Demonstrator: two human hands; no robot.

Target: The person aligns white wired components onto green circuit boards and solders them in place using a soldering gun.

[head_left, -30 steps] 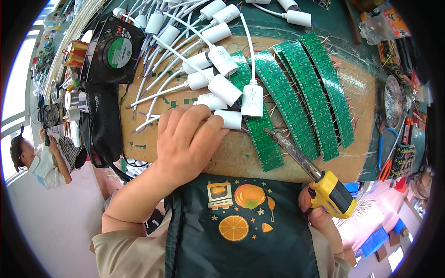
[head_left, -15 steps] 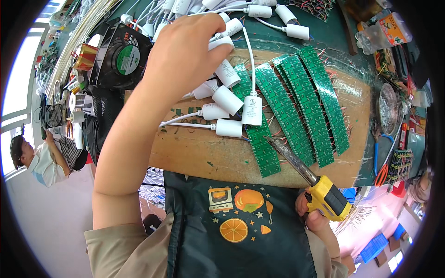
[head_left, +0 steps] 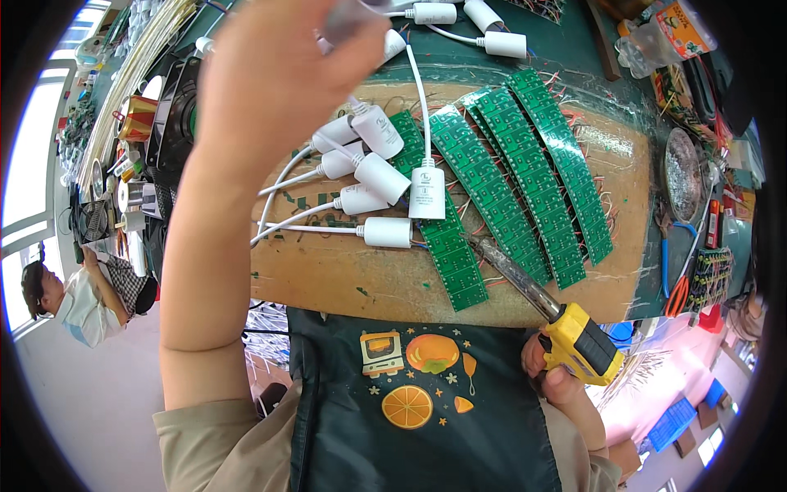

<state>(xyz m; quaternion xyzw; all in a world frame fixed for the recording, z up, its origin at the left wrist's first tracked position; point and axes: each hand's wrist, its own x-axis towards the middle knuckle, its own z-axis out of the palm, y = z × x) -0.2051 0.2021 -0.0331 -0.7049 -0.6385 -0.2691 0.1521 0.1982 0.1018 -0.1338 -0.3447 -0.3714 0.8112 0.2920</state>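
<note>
My left hand (head_left: 275, 82), blurred by motion, is raised over the far left of the bench. Its fingers are closed on a white cylindrical housing (head_left: 348, 18), partly cut off by the top edge. Below it, several white cylindrical housings with white cables (head_left: 361, 199) lie on a brown board (head_left: 336, 283). One housing (head_left: 426, 193) rests across the leftmost green circuit-board strip (head_left: 455, 262). In my right hand (head_left: 561, 384) is a soldering iron (head_left: 582, 344) with a yellow and black handle. Its tip points at that strip; whether they touch I cannot tell.
More circuit-board strips (head_left: 525, 176) with thin wires lie to the right. A black fan (head_left: 172, 123) stands at the left. Pliers with blue handles (head_left: 666, 262), orange-handled cutters (head_left: 679, 295) and a round metal dish (head_left: 682, 176) are at the right. Another person (head_left: 82, 287) sits far left.
My left hand has moved up and left, carrying a white housing away from the pile. The soldering iron stays nearly still in my right hand. The whole view has shifted slightly.
</note>
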